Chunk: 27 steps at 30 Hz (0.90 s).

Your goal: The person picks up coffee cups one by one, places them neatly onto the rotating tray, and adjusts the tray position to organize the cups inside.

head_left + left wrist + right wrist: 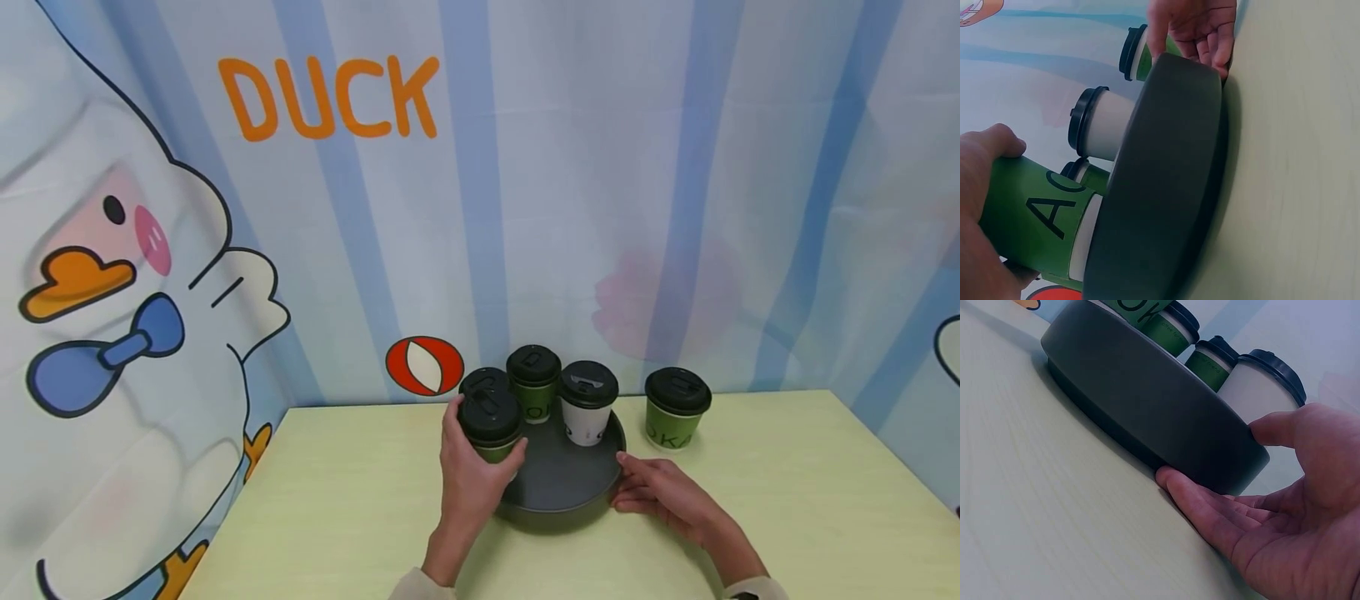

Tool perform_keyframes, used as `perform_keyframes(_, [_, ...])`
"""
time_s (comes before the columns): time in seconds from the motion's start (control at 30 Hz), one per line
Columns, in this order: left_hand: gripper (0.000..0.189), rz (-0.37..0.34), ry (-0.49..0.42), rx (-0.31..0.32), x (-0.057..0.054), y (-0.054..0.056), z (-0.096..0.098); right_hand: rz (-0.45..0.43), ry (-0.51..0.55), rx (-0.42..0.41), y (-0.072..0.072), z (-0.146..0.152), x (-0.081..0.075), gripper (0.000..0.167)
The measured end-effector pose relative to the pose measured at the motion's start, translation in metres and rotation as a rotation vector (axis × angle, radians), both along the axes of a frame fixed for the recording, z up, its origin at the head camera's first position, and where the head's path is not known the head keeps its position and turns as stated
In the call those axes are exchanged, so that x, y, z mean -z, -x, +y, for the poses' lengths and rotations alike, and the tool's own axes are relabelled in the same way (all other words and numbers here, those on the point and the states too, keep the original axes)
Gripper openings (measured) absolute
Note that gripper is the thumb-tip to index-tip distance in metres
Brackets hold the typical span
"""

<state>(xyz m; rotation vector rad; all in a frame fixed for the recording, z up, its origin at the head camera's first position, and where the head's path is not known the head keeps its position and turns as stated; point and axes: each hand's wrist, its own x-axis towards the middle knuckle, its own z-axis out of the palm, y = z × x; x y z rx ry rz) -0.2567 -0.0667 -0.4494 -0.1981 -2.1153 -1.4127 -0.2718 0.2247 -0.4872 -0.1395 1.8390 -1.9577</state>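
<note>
My left hand (468,479) grips a green paper cup (1029,215) with a black lid at the left side of a round dark grey tray (558,479). Fingers and thumb wrap its sleeve; in the left wrist view the cup's base meets the tray rim, and whether it rests there I cannot tell. At the tray's right edge, my right hand (667,496) pinches the wall, thumb (1272,428) at the rim and fingers under the base. A white cup (588,421) and a green cup (534,396) stand on the tray. Another black-lidded cup (482,381) is partly hidden behind the held one.
To the right of the tray, a green cup (672,417) with a black lid stands on the pale yellow table (360,500). Behind the table's far edge hangs a blue and white printed curtain (570,183) with a duck picture.
</note>
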Motion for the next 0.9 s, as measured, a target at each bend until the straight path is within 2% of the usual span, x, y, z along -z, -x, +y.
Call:
perform_keyframes(0.2, [0.093,-0.026,0.01,-0.015,0.007,0.0,0.005,0.001,0.008,-0.008,-0.001,0.001,0.0,0.054])
perform_keyframes(0.43, [0.093,-0.044,0.031,-0.05,0.021,0.001,0.011,-0.01,0.004,0.001,0.001,0.0,0.0,0.055])
perform_keyframes(0.63, [0.092,-0.035,0.054,-0.078,0.028,0.0,0.014,-0.009,0.004,-0.006,0.001,0.0,0.002,0.053])
perform_keyframes(0.9, [0.093,-0.008,0.083,-0.083,0.034,-0.003,0.016,-0.008,0.007,-0.003,0.0,0.0,0.002,0.053])
